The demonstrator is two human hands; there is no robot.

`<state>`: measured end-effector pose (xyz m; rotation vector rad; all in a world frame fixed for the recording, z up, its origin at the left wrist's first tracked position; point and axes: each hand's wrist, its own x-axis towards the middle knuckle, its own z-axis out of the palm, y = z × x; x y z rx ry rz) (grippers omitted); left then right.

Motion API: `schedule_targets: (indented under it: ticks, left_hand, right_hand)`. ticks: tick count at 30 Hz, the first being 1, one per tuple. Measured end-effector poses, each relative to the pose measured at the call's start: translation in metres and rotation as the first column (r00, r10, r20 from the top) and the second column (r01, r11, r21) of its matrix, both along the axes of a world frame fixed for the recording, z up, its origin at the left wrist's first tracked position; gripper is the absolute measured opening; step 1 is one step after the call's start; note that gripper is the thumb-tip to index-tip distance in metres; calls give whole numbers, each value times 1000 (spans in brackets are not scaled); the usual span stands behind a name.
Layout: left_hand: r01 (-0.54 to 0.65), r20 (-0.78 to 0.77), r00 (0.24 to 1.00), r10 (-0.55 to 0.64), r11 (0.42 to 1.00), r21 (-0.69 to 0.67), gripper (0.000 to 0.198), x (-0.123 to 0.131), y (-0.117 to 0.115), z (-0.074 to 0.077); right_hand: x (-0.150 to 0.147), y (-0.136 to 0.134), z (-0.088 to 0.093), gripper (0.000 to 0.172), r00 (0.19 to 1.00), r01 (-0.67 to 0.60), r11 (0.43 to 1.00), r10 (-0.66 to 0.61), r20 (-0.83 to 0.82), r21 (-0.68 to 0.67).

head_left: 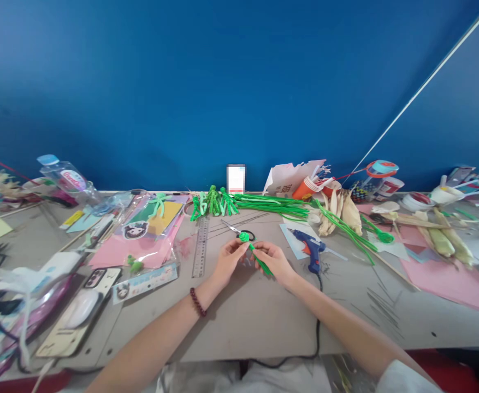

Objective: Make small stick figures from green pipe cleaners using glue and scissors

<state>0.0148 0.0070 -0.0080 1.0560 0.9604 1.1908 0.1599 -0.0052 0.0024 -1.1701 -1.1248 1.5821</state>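
Note:
In the middle of the table I hold a green pipe-cleaner piece [244,237] with a round coiled top and loose stems below. My left hand [228,260], a beaded bracelet at its wrist, pinches it just under the coil. The fingers of my right hand [276,261] are closed round the stems [266,268], which slant down to the right. Right behind the coil lies a pair of scissors [250,235], partly covered. A clear ruler [200,248] lies left of my hands, and a blue glue gun [311,248] to their right.
Finished-looking green pipe-cleaner figures [213,202] and a bundle of green pipe cleaners [274,206] line the back by the blue wall. Leftward are a phone [65,335], pink paper [116,248] and a plastic bottle [69,177]. The glue gun's cord [318,322] runs to the front edge. Dried husks [332,213] stand at right.

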Motion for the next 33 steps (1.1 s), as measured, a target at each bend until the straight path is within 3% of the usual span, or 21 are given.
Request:
schedule_targets:
  ticks: [25,33]
  left_hand:
    - [-2,19,1000,2,1000,-5,25,0,-2,4]
    - [38,0,999,-38,999,33,26,-1,0,-1]
  right_hand:
    - [0,-1,0,36,1000,16,1000,-16,18,14]
    - [-1,-1,2,35,1000,19,1000,-19,21,16]
